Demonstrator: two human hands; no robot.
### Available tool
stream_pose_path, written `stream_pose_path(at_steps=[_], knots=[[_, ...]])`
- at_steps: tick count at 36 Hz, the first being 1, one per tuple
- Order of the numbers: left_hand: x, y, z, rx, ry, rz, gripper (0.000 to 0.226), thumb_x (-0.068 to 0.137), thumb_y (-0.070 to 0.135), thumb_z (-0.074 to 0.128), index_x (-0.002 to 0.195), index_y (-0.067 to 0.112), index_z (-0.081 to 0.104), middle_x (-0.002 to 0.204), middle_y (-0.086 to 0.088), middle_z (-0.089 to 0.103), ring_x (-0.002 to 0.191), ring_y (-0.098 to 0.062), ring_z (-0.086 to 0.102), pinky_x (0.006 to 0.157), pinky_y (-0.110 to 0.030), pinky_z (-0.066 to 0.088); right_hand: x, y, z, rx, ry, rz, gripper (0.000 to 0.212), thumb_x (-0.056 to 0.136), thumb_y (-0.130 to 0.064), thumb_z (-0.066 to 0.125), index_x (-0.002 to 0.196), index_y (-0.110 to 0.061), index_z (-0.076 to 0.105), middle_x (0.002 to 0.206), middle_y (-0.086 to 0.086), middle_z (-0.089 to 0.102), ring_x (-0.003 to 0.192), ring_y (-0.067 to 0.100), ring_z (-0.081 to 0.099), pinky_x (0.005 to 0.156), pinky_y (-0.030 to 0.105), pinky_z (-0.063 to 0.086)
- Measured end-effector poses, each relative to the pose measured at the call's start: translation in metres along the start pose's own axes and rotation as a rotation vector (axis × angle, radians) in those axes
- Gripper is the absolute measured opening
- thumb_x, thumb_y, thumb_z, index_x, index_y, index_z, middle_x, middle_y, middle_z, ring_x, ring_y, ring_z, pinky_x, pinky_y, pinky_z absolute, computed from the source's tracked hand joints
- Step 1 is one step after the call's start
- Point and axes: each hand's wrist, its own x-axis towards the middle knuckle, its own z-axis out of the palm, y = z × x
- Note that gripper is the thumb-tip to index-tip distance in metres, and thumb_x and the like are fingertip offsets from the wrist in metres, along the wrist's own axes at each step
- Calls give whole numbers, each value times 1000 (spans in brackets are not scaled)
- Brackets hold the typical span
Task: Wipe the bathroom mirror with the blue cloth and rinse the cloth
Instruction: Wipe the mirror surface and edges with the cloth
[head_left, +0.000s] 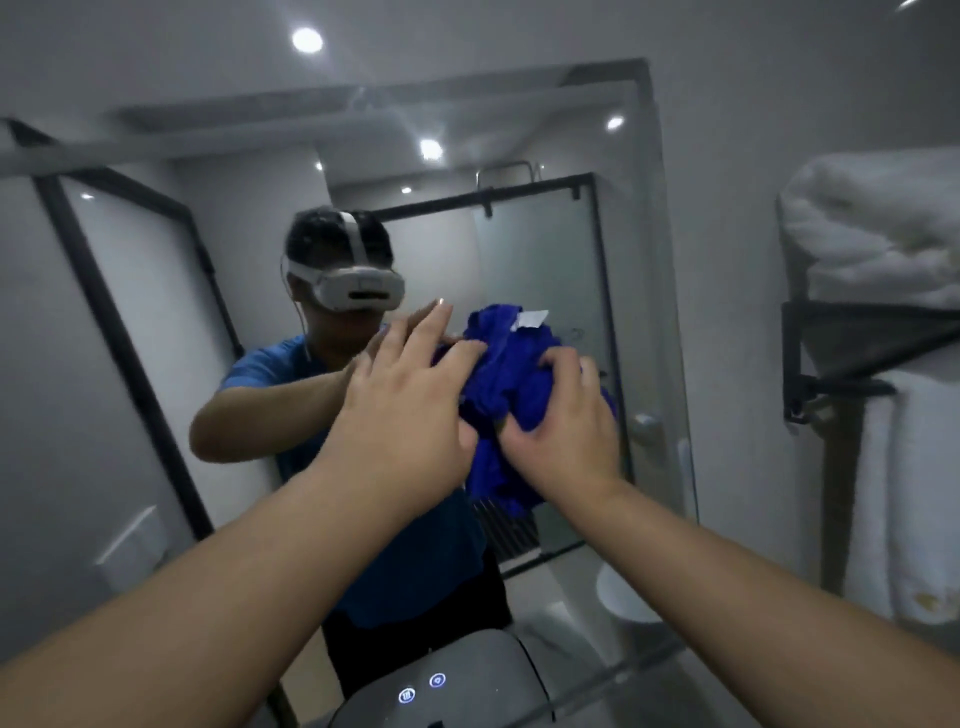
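Forearms reach in from 7 and 5 o'clock, crossing above a grey appliance (441, 686) with two lit buttons at 6 o'clock. They meet at centre frame. The left hand (410, 410) has its fingers fairly straight and spread, their tips resting on the 9 o'clock edge of the blue cloth (504, 364) without closing round it. The right hand (561, 415) grips the cloth from 4 o'clock, fingers curled deep into the bunched fabric. A white tag (532, 318) sticks out at the wad's 12 o'clock.

The cloth is held up before the bathroom mirror (156, 312), around its middle; blur makes it hard to tell whether it actually touches the glass. Folded white towels (872, 234) sit on a dark rack (841, 364) at 3 o'clock, beside the mirror's edge.

The step looks like readying the cloth for wiping. It would likely go better with the wad flattened into a broad pad, tag tucked away from the glass, and pressed evenly with a flat palm. Overlapping strokes from 12 o'clock down to 6 should avoid streaks
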Motion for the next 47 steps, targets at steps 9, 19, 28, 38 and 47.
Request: stream_pose_path(at_steps=[9,19,28,38,47], knots=[[-81,-32,14,-283,329,153,50,83,11,68,132,13,62,129,-3,59,121,-25,59,105,-43,50,13,-93,-7,197,-391,176,47,79,-59,77,103,-30,49,100,-6,70,91,19,68,81,38,55],[-85,-55,13,76,229,-369,75,98,65,42,163,30,31,165,-25,28,146,-50,33,115,-70,33,17,-154,-9,615,-875,285,24,96,-7,51,91,-12,74,70,15,74,63,25,74,62,28,61],[-129,-140,-20,152,224,-463,68,101,27,53,163,15,28,169,-15,27,157,-45,20,129,-60,18,-1,-195,14,273,-242,-318,22,85,-28,47,86,-28,69,77,-11,68,77,15,64,71,41,56],[-118,-223,-85,52,355,-862,116,81,39,83,162,9,5,164,-31,20,154,-55,12,129,-62,10,-4,-249,70,112,-210,-674,28,82,-32,49,103,-23,64,101,-2,55,96,20,50,86,42,49],[-74,-275,-117,136,603,-818,104,90,38,76,164,15,7,170,-27,9,157,-52,3,127,-59,11,6,-261,128,-73,-148,-897,25,81,-35,60,100,-19,60,103,4,58,97,27,52,86,42,42]])
